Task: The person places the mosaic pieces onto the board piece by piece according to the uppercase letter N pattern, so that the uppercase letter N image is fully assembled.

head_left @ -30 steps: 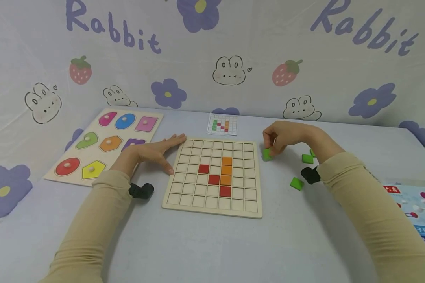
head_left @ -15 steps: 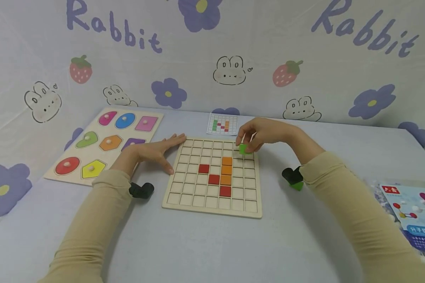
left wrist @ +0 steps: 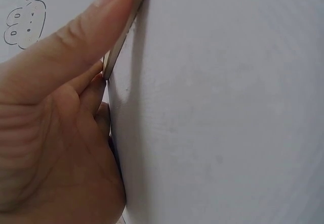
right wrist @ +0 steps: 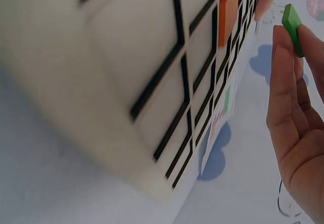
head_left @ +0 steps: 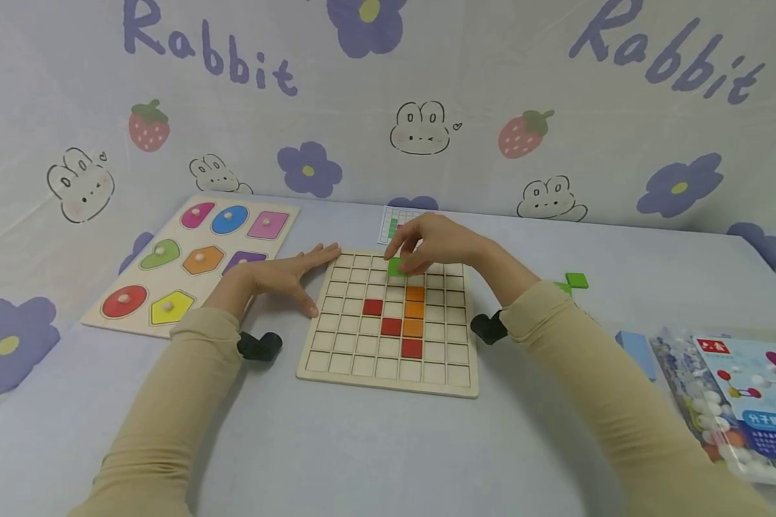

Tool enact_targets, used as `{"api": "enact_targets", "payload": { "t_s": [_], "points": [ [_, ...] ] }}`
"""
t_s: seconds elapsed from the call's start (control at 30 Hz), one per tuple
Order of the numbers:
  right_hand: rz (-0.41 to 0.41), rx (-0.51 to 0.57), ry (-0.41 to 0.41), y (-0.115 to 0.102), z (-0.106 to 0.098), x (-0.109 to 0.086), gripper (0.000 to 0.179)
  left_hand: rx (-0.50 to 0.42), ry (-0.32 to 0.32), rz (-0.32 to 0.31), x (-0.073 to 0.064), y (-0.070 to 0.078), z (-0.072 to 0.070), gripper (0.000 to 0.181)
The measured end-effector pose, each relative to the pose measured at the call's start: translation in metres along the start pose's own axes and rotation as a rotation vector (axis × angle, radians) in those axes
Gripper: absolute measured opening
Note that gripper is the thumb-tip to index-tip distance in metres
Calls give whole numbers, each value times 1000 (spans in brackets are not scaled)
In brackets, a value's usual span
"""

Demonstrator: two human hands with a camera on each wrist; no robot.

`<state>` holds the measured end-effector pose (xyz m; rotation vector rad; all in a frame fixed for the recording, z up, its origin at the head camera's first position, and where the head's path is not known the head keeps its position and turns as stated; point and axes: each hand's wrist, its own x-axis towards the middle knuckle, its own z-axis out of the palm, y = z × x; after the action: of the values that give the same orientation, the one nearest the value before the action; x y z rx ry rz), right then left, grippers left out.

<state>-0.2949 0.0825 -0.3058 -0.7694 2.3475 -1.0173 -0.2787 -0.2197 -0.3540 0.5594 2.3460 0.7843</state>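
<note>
A pale wooden grid board (head_left: 336, 365) lies on the table, with three red square tiles (head_left: 391, 327) set on a diagonal and a column of orange tiles (head_left: 414, 309). My right hand (head_left: 436, 243) pinches a green square tile (head_left: 397, 267) between thumb and fingers, over the far middle squares of the board. In the right wrist view the green tile (right wrist: 292, 30) is tilted in the fingertips, apart from the grid. My left hand (head_left: 281, 278) rests with spread fingers at the board's left edge; its thumb (left wrist: 86, 37) touches that edge in the left wrist view.
Behind the board lies a pattern card (head_left: 388, 224), partly covered by my right hand. A knobbed shape puzzle (head_left: 187, 287) stands left. Loose green tiles (head_left: 577, 280) lie right, near a blue block (head_left: 636, 355) and a bag of model pieces (head_left: 744, 409).
My right hand has carried the green tile leftward from the table at the right to over the board's far middle. My left hand stays at the board's edge.
</note>
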Motion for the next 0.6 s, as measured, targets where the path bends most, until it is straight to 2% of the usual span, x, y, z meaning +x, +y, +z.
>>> {"api": "enact_targets", "payload": {
  "t_s": [0.2, 0.6],
  "points": [
    [4, 8, -26, -11, 11, 10, 26, 10, -6, 5, 0, 2, 0, 120],
    [38, -30, -7, -30, 34, 26, 21, 0, -5, 10, -1, 1, 1, 119]
  ]
}}
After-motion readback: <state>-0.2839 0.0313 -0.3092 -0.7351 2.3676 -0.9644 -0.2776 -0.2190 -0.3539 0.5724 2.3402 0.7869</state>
